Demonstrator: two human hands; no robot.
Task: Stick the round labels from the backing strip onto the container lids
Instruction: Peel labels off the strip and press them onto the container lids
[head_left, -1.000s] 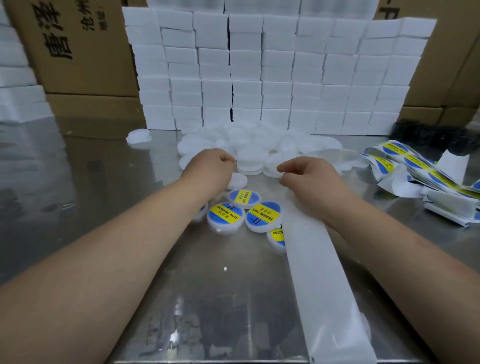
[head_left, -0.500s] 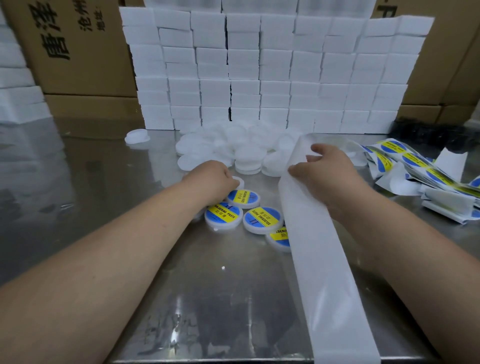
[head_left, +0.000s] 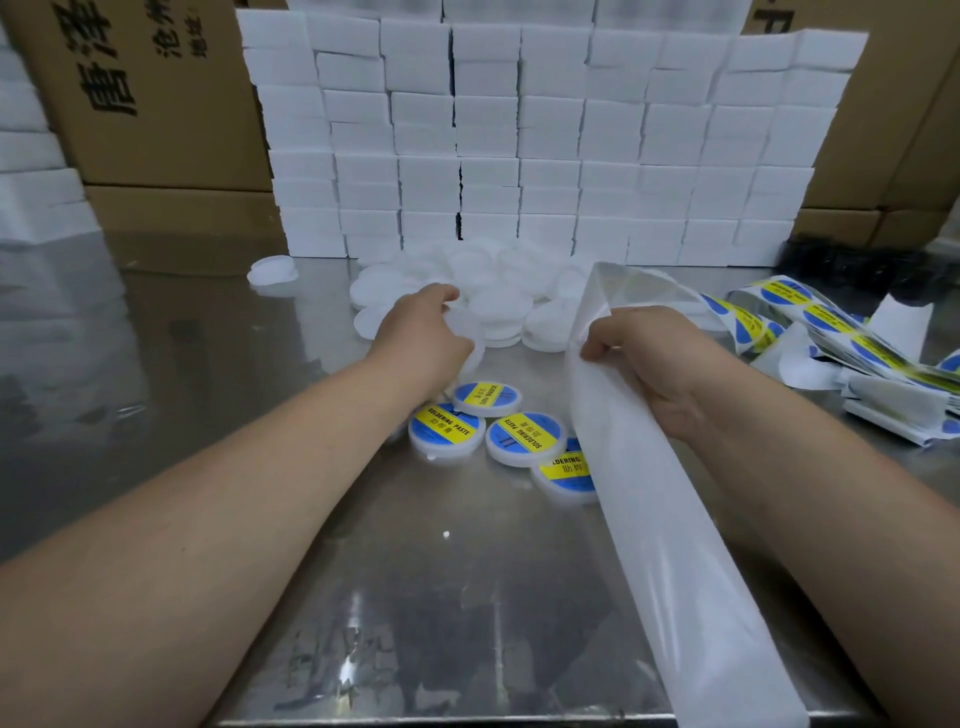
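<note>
My right hand (head_left: 644, 358) grips a long white backing strip (head_left: 670, 530) that runs from the pile of lids down to the table's front edge; its top end curls over my fingers. My left hand (head_left: 421, 338) reaches into the heap of plain white lids (head_left: 498, 306) and holds one white lid (head_left: 465, 332) at its edge. Several lids with blue and yellow round labels (head_left: 524, 436) lie on the table just below my left hand.
A wall of stacked white blocks (head_left: 545, 140) stands behind the lids, with cardboard boxes (head_left: 156, 93) behind it. Strips carrying blue and yellow labels (head_left: 831, 332) lie at the right. One lone lid (head_left: 272, 270) sits at the back left of the steel table (head_left: 415, 597).
My left hand moved forward from the labelled lids into the white pile and took hold of a lid. My right hand lifted the backing strip up and to the right.
</note>
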